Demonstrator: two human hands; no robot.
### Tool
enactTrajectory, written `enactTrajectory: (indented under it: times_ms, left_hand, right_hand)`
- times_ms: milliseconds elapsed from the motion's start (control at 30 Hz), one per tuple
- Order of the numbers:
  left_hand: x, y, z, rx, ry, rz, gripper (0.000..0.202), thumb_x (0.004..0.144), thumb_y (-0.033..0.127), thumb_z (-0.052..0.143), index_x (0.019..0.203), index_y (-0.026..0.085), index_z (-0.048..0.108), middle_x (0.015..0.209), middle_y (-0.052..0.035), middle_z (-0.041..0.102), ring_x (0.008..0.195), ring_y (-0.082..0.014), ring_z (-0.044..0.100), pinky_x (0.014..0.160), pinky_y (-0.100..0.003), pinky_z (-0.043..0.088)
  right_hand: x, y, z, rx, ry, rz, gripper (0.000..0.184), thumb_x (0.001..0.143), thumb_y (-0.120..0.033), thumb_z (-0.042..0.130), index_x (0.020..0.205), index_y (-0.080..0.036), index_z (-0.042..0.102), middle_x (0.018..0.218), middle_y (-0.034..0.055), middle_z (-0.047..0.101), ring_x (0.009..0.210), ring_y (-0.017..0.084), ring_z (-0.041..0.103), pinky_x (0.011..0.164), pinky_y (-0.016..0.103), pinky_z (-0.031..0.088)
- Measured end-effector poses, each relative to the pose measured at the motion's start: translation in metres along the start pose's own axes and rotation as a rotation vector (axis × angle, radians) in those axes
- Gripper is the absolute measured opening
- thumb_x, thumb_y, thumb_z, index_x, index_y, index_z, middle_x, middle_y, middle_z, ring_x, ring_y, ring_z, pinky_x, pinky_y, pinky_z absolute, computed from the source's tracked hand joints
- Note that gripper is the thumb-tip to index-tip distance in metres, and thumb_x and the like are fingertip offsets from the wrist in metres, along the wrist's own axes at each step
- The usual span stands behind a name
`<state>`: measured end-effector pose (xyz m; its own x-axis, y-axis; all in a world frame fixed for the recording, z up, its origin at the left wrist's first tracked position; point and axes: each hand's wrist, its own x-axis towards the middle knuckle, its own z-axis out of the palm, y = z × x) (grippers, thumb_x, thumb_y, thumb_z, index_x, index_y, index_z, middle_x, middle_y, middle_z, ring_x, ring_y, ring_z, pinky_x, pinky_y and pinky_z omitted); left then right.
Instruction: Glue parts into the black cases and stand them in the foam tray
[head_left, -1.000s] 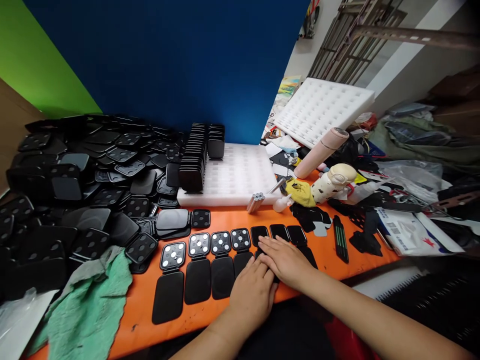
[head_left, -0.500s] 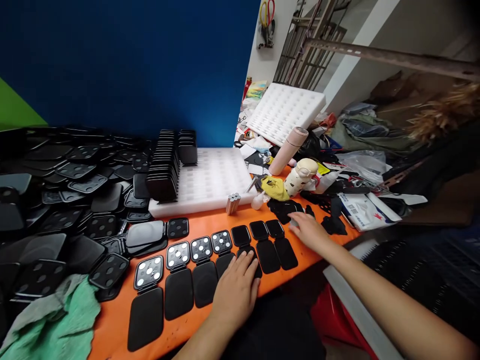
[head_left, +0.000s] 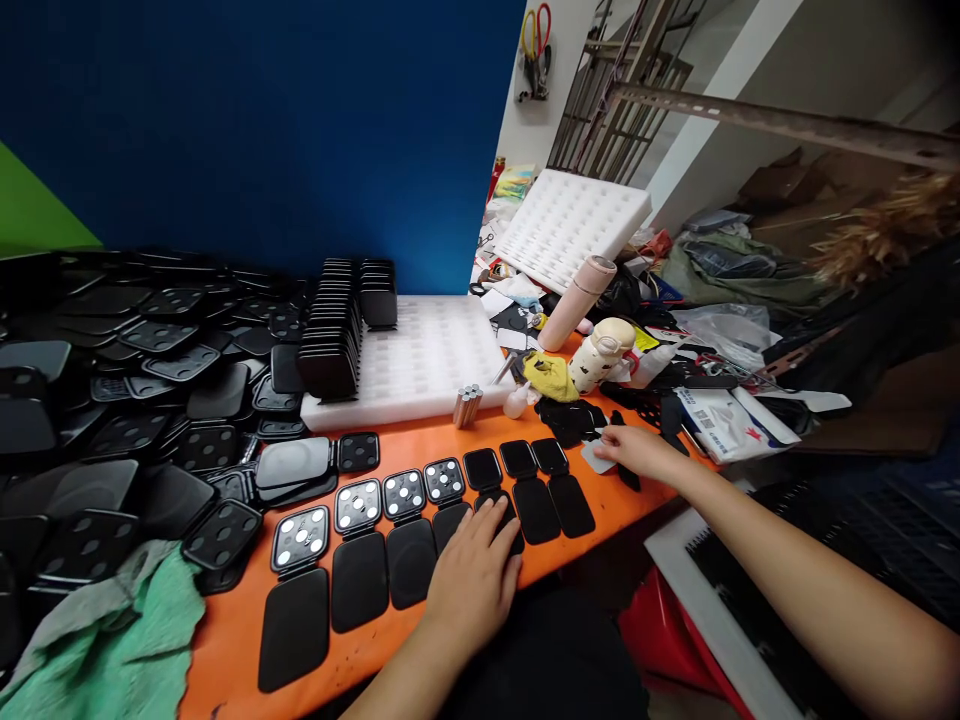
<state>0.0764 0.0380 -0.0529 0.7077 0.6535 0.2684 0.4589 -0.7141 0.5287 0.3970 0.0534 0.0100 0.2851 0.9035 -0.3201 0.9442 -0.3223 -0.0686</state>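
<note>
The pair of hands is now split: where both lie together over the row of open cases (head_left: 360, 583) a second ago, the right hand (head_left: 637, 452) is now carried off to the right end of the desk (head_left: 420, 438), and its fingertips are set on a light grey sheet (head_left: 598, 460). By this shift, the work seems to be divided between a place kept on the row and a piece sought beside it (a judgement, drawn from the poses alone). The right grip is narrowed, thumb and fingers brought close together at the sheet's edge; whether the sheet is firmly pinched or merely touched cannot be told. The left hand (head_left: 474, 568) is laid flat, palm down, its fingers slightly spread over a black lower half near the middle of the row, with nothing seen clasped in it.

Seven cases are laid open side by side, each made of a smaller upper half joined to a longer lower one. In the four leftmost upper halves, bright white discs are shown; the three at the right are seen as plain, dark and glossy. The lower halves are matt black and rounded at the corners. The grey sheet is placed just beside some black sheets (head_left: 568, 421).
</note>
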Motion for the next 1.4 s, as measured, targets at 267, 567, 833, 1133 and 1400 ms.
enactTrajectory:
  times_ms: [267, 567, 833, 1133, 1400]
  left_hand:
    - [-0.001, 0.01, -0.02, -1.196, 0.022, -0.76, 0.041, 0.084, 0.048, 0.049, 0.1, 0.013, 0.064, 0.081, -0.0088, 0.068, 0.063, -0.0164, 0.064, 0.058, -0.028, 0.052]
    - [-0.02, -0.007, -0.041, -1.141, 0.295, -0.882, 0.02, 0.072, 0.034, 0.066, 0.079, 0.015, 0.066, 0.065, -0.0024, 0.067, 0.061, -0.0155, 0.063, 0.057, -0.024, 0.05]
    - [-0.035, -0.01, -0.038, -0.114, 0.073, -0.243, 0.033, 0.083, 0.023, 0.053, 0.116, 0.023, 0.058, 0.128, -0.0052, 0.055, 0.119, -0.0261, 0.049, 0.101, -0.046, 0.038]
    - [-0.038, -0.018, -0.02, 0.035, 0.002, -0.22, 0.036, 0.086, 0.03, 0.053, 0.122, 0.022, 0.053, 0.134, -0.0034, 0.05, 0.123, -0.0243, 0.045, 0.105, -0.044, 0.034]
    - [-0.038, -0.019, -0.018, 0.033, 0.014, -0.221, 0.036, 0.087, 0.031, 0.053, 0.121, 0.022, 0.053, 0.134, -0.0031, 0.05, 0.123, -0.0228, 0.045, 0.105, -0.042, 0.035]
  right_hand:
    - [-0.082, -0.101, 0.03, 0.276, 0.258, -0.719, 0.023, 0.089, -0.026, 0.043, 0.096, -0.026, 0.065, 0.087, 0.0044, 0.069, 0.083, 0.019, 0.063, 0.076, 0.032, 0.046]
    - [-0.06, -0.169, 0.043, 0.87, -0.19, -0.389, 0.027, 0.081, -0.045, 0.053, 0.07, -0.02, 0.054, 0.068, -0.0008, 0.057, 0.066, 0.015, 0.054, 0.06, 0.025, 0.043]
    - [0.0, -0.181, 0.043, 0.868, -0.352, -0.36, 0.033, 0.077, -0.049, 0.053, 0.066, -0.019, 0.049, 0.061, -0.0015, 0.054, 0.057, 0.013, 0.048, 0.057, 0.025, 0.037]
    - [0.021, -0.189, 0.056, 0.728, -0.38, -0.438, 0.031, 0.08, -0.044, 0.049, 0.062, -0.018, 0.048, 0.059, -0.0031, 0.051, 0.055, 0.011, 0.045, 0.055, 0.024, 0.035]
    - [0.022, -0.191, 0.058, 0.709, -0.361, -0.427, 0.031, 0.081, -0.043, 0.048, 0.062, -0.018, 0.047, 0.058, -0.0032, 0.05, 0.055, 0.011, 0.045, 0.055, 0.024, 0.035]
